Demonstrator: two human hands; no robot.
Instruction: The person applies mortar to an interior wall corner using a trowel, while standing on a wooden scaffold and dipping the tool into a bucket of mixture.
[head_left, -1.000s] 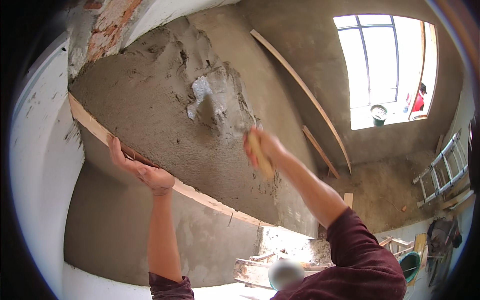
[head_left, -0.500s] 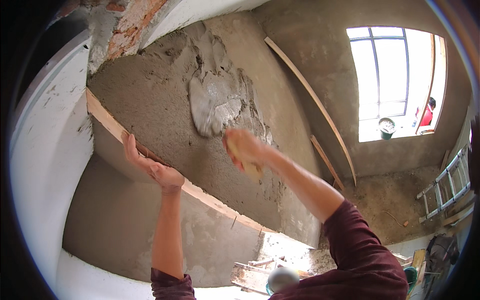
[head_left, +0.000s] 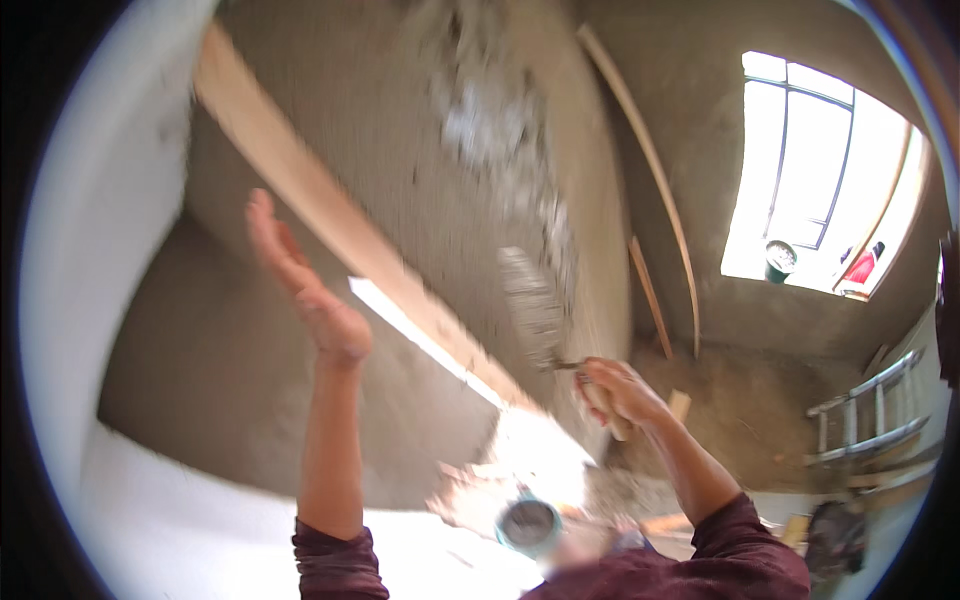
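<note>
My right hand [head_left: 625, 393] grips a plastering trowel by its pale handle. The trowel's long grey blade [head_left: 530, 305] is smeared by motion and points up and away, over the lower part of the plastered surface [head_left: 385, 150]. Wet, lumpy mortar [head_left: 490, 120] shines higher up on that surface. A long wooden board [head_left: 330, 205] runs along the surface's left edge. Just left of the board my left hand [head_left: 315, 300] is raised with fingers stretched out and holds nothing. It looks apart from the board.
Below stands a bucket [head_left: 528, 525] with grey contents. Two wooden strips, one long [head_left: 650, 150] and one short [head_left: 650, 300], lean on the right. A small bucket [head_left: 778, 262] sits on the window sill, with a person in red [head_left: 862, 265] outside. A ladder [head_left: 868, 408] lies at right.
My right hand has drawn the trowel down, away from the thick wet mortar. My left hand has come off the board. The whole view has shifted, bringing the bucket below into sight.
</note>
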